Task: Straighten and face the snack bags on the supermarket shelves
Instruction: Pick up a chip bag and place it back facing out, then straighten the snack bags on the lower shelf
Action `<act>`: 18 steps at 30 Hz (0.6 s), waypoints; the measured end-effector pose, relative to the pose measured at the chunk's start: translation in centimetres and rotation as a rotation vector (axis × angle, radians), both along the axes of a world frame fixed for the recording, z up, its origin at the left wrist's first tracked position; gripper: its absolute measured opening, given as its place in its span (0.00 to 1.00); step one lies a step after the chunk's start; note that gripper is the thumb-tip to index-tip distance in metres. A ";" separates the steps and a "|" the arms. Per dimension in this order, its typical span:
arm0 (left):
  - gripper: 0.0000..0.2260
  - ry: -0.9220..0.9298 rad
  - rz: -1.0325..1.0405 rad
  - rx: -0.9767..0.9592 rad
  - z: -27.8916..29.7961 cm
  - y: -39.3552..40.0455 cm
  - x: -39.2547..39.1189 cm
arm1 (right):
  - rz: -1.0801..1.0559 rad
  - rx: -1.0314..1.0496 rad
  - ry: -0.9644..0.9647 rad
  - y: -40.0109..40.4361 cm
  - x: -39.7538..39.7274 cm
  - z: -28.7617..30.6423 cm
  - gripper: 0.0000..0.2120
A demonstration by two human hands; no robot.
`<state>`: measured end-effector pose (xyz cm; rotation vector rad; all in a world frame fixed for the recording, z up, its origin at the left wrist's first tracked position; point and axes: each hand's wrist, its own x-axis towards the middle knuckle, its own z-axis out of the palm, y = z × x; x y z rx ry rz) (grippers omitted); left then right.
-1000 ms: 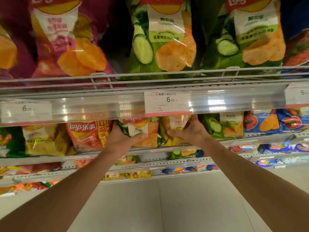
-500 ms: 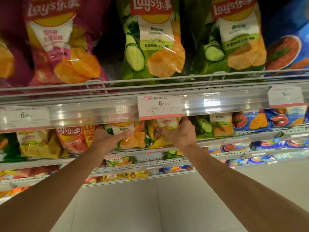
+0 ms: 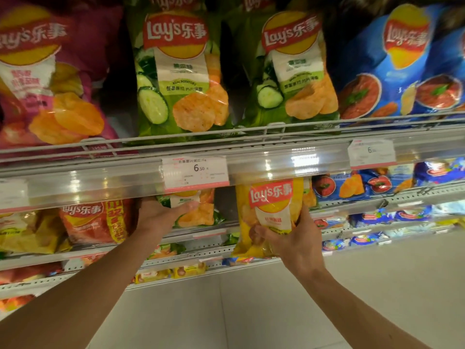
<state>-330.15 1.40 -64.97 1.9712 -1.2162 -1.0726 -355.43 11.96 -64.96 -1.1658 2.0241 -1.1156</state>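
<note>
A yellow Lay's bag [image 3: 273, 210] hangs out in front of the second shelf, its lower edge below the shelf rail. My right hand [image 3: 293, 238] grips it from below and from the right side. On that shelf to the left, a small green cucumber Lay's bag [image 3: 198, 212] stands upright. My left hand [image 3: 161, 214] holds its left side, thumb across its front. A gap shows between the two bags. A red Lay's bag [image 3: 93, 221] stands left of my left hand.
The upper shelf carries a magenta bag [image 3: 45, 79], two green cucumber bags [image 3: 181, 71] and blue bags [image 3: 392, 66] behind a wire rail [image 3: 226, 137]. A price strip with a 6.50 tag [image 3: 195, 173] runs below. Blue bags [image 3: 352, 185] fill the right; lower shelves hold small packs.
My right hand has pulled the yellow bag forward and down out of the shelf, opening a gap. The left hand stays on the green bag. The camera has moved closer.
</note>
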 end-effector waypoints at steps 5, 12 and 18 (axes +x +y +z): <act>0.32 0.094 -0.046 0.037 0.5 -0.3 -5.9 | -0.103 -0.057 -0.130 3.1 -4.1 -0.2 0.30; 0.29 0.180 -0.052 -0.047 -1.1 -0.9 -11.8 | -0.198 -0.081 -0.168 5.5 -8.4 -1.7 0.34; 0.34 0.100 -0.089 0.030 -2.7 -2.0 -12.0 | -0.125 -0.045 -0.235 6.4 -8.6 -3.0 0.37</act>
